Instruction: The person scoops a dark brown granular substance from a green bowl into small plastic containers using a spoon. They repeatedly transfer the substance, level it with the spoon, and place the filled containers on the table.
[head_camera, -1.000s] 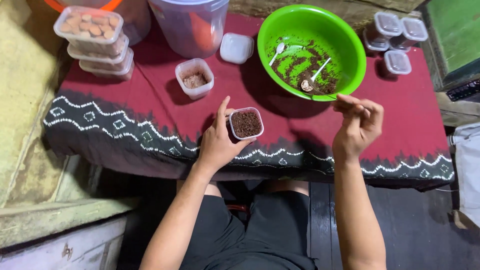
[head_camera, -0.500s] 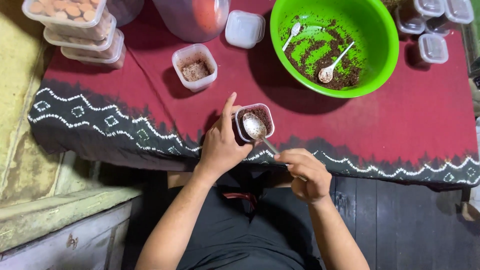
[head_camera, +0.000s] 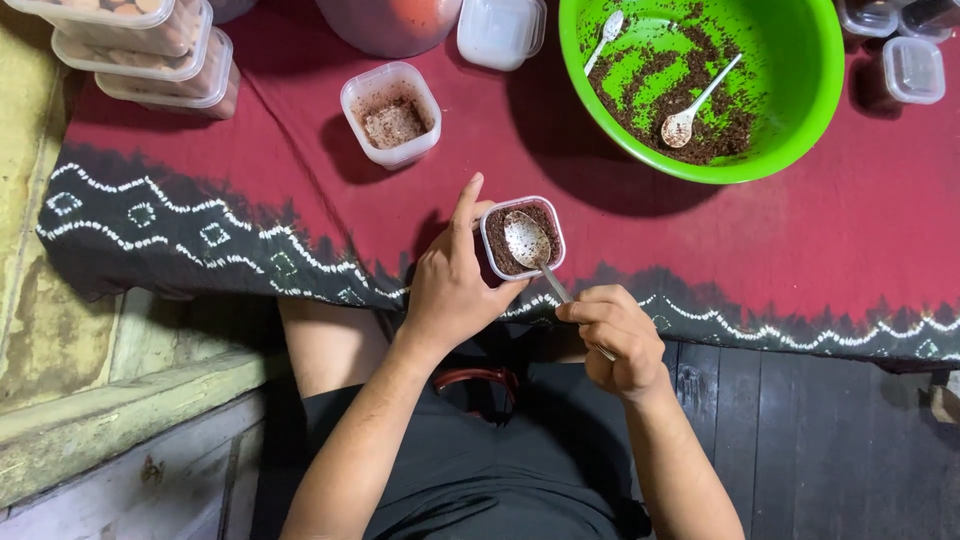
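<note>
My left hand (head_camera: 455, 285) grips a small square plastic cup (head_camera: 521, 238) filled with dark brown crumbs, held at the near edge of the table. My right hand (head_camera: 615, 335) holds a metal spoon (head_camera: 530, 245) by its handle, and the spoon's bowl rests flat on the crumbs in the cup. Beyond it stands a big green bowl (head_camera: 800, 90) with dark crumbs and two white plastic spoons (head_camera: 690, 110) inside.
A red cloth with a dark patterned border (head_camera: 200, 235) covers the table. An open cup with lighter crumbs (head_camera: 391, 115) sits at the left centre. Stacked lidded containers (head_camera: 150, 50) stand far left, a loose lid (head_camera: 500, 30) at top, small lidded cups (head_camera: 912, 68) far right.
My right hand came down from beside the green bowl to the near edge with a spoon, and laid the spoon's bowl on the crumbs in the cup. The view shifted closer.
</note>
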